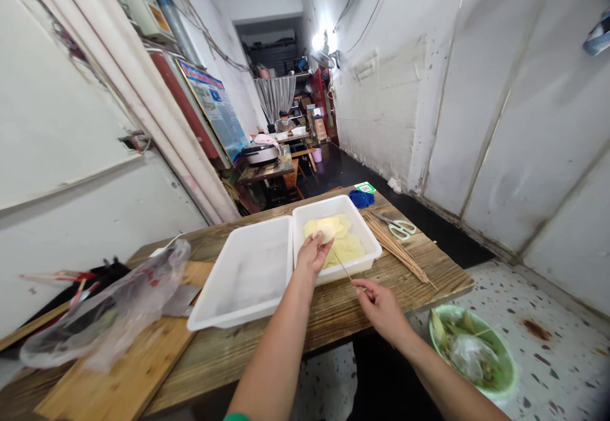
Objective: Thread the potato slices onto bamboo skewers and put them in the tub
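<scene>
Forearms stretched forward, stick slanting between them

Left hand, fingers bent, pinches a pale slice over the tray; right hand, lower, pinches the stick's near end. The stick's long axis runs forward and leftward, far end by the slice; whether they touch, I cannot tell.

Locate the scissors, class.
In the head view, the scissors lie on the right side of the table, handles just right of the thin sticks, near the blue cloth.
</scene>
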`<state>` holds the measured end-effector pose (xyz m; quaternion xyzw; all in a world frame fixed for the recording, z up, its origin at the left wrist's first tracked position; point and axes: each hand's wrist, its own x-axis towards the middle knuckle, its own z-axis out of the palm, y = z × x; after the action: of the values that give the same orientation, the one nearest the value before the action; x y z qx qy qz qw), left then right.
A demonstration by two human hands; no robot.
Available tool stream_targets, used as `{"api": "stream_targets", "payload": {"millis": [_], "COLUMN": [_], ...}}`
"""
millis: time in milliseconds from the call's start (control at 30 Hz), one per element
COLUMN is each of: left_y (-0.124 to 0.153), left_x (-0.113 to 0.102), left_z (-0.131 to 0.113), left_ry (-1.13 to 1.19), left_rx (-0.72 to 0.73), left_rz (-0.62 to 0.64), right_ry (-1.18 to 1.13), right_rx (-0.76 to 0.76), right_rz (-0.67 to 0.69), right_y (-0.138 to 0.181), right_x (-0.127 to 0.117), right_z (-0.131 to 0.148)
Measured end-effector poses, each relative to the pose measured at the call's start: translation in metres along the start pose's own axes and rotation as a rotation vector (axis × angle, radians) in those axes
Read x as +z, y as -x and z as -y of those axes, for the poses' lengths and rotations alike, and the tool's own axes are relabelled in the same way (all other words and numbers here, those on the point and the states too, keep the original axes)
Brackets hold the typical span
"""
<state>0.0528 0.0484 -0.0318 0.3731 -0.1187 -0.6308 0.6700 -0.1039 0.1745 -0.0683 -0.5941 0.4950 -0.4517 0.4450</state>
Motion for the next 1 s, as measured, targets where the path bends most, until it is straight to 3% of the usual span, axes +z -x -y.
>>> {"api": "stream_targets", "payload": {"millis": [267,467,1000], "left_y": [-0.001,-0.003,-0.004], "left_x": [-0.002,-0.004,-0.004], "left_z": [0.0,0.0,0.001], "left_ry": [-0.008,-0.067,-0.108], "left_rx": [-0.018,0.007,0.043], "left_rz": [0.003,-0.068,-0.022], "right_ry": [-0.006,-0.008,0.009], "right_rx": [-0.007,-0.003,-0.013], "right_rz": [-0.013,-0.03,-0.035], "right_y": [0.0,0.001,-0.001], "right_x": [0.0,0.0,-0.002], "right_z": [-0.001,0.004,0.009]}}
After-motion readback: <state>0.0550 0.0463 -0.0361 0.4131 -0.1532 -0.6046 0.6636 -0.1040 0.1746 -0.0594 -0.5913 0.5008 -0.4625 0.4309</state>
